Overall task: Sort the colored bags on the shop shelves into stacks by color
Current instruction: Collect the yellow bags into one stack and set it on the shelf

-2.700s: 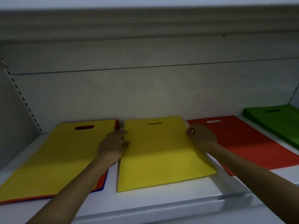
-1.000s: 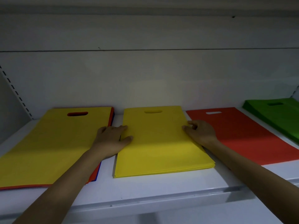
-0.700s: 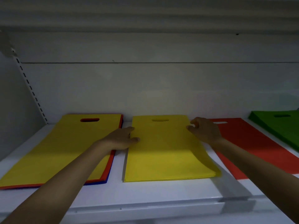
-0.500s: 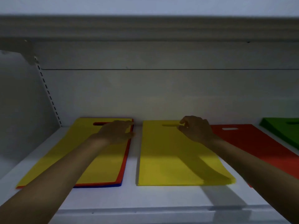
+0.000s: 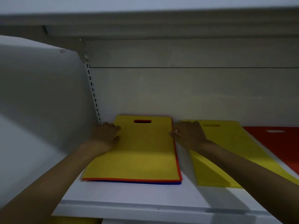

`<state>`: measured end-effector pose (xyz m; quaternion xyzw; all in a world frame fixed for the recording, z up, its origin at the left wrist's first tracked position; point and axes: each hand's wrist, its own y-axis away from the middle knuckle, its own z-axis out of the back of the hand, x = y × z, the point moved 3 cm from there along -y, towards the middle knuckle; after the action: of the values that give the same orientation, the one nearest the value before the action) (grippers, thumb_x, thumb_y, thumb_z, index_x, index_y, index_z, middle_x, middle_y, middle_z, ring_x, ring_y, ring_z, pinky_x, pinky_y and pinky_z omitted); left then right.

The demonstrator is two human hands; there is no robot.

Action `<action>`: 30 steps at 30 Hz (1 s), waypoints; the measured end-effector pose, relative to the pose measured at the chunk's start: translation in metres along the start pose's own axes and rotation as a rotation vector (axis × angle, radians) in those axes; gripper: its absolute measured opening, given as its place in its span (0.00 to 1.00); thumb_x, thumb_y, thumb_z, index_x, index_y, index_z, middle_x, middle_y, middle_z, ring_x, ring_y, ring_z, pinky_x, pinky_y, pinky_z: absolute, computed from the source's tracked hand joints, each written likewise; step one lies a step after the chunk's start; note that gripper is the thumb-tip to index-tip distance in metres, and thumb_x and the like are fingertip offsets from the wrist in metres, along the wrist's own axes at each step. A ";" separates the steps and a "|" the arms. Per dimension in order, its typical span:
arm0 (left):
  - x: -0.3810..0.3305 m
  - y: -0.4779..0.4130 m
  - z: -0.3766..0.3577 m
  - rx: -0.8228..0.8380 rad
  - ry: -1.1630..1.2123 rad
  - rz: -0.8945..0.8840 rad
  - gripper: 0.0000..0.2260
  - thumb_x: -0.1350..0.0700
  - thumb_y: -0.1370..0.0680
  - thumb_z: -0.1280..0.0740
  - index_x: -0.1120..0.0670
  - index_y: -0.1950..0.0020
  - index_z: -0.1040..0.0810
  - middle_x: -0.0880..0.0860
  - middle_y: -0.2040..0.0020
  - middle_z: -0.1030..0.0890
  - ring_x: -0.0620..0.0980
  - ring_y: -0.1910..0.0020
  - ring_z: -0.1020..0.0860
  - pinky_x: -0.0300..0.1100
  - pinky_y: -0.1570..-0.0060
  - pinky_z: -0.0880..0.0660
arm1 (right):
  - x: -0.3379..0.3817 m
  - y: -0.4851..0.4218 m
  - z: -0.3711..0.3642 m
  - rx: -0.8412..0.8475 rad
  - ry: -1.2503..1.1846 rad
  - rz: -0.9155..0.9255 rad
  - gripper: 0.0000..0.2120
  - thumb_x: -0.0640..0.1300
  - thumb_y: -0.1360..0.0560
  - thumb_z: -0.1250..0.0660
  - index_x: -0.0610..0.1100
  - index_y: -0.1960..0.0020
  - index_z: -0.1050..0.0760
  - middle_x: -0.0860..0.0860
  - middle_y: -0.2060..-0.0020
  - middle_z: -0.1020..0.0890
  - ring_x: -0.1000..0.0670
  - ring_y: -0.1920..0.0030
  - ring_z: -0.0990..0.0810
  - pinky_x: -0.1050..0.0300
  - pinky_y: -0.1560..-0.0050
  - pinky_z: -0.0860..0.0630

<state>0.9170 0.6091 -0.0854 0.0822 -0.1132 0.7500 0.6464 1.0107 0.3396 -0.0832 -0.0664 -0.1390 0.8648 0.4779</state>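
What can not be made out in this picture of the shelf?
Head view only.
Mixed stack: the top yellow bag hides the bags below; only orange and blue edges show.
Red bag: cut by the right edge.
Left hand, right hand: dim and blurred, so their grip is unclear.

Close head view onto shelf (image 5: 129, 194)

One mixed pile (image 5: 134, 156), one yellow pile (image 5: 229, 151), one red pile (image 5: 278, 143), two hands (image 5: 105, 135) (image 5: 188, 135).
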 end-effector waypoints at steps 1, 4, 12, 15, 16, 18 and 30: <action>0.004 -0.001 -0.002 -0.008 -0.047 0.003 0.22 0.46 0.17 0.48 0.50 0.24 0.42 0.52 0.29 0.34 0.54 0.31 0.35 0.48 0.35 0.34 | 0.006 0.000 -0.002 0.006 -0.014 -0.009 0.18 0.60 0.21 0.44 0.49 0.44 0.23 0.50 0.51 0.18 0.47 0.48 0.21 0.52 0.45 0.34; 0.015 -0.003 -0.009 -0.036 -0.124 0.023 0.23 0.45 0.18 0.49 0.51 0.25 0.43 0.53 0.29 0.33 0.54 0.31 0.35 0.47 0.36 0.35 | 0.021 0.003 -0.010 0.024 0.065 -0.006 0.23 0.62 0.20 0.49 0.48 0.40 0.25 0.50 0.52 0.18 0.47 0.48 0.21 0.51 0.45 0.35; 0.029 -0.004 -0.050 0.135 0.661 0.282 0.30 0.37 0.21 0.45 0.55 0.26 0.38 0.55 0.29 0.32 0.57 0.33 0.31 0.48 0.37 0.31 | 0.037 0.009 -0.026 0.184 0.254 -0.197 0.30 0.65 0.21 0.57 0.46 0.41 0.27 0.47 0.48 0.21 0.46 0.46 0.23 0.47 0.40 0.37; 0.025 -0.002 -0.057 0.037 0.619 0.284 0.25 0.37 0.21 0.46 0.53 0.35 0.29 0.55 0.37 0.25 0.57 0.39 0.28 0.48 0.43 0.29 | 0.041 0.012 -0.030 0.185 0.254 -0.217 0.29 0.64 0.20 0.56 0.46 0.44 0.26 0.46 0.46 0.22 0.45 0.45 0.24 0.47 0.41 0.37; 0.023 0.001 -0.056 0.003 0.618 0.288 0.25 0.38 0.21 0.47 0.54 0.34 0.29 0.55 0.37 0.25 0.57 0.38 0.29 0.47 0.43 0.30 | 0.041 0.013 -0.030 0.177 0.258 -0.219 0.28 0.63 0.20 0.56 0.46 0.44 0.25 0.46 0.46 0.23 0.45 0.45 0.24 0.47 0.41 0.37; 0.020 0.007 -0.056 -0.049 0.646 0.297 0.27 0.37 0.21 0.46 0.55 0.33 0.30 0.56 0.36 0.26 0.57 0.36 0.30 0.46 0.44 0.31 | 0.042 0.013 -0.031 0.165 0.263 -0.223 0.28 0.63 0.20 0.56 0.46 0.45 0.25 0.46 0.45 0.23 0.45 0.44 0.25 0.48 0.42 0.37; 0.027 0.008 -0.063 -0.442 0.954 0.255 0.02 0.52 0.23 0.34 0.49 0.52 0.23 0.49 0.51 0.21 0.51 0.49 0.24 0.46 0.57 0.28 | 0.045 0.020 -0.030 -0.047 0.191 -0.220 0.22 0.63 0.21 0.50 0.53 0.44 0.22 0.50 0.49 0.20 0.48 0.46 0.25 0.50 0.45 0.39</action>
<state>0.9063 0.6510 -0.1392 -0.4198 0.0286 0.7348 0.5319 0.9777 0.3729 -0.1170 -0.1438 -0.1195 0.7934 0.5792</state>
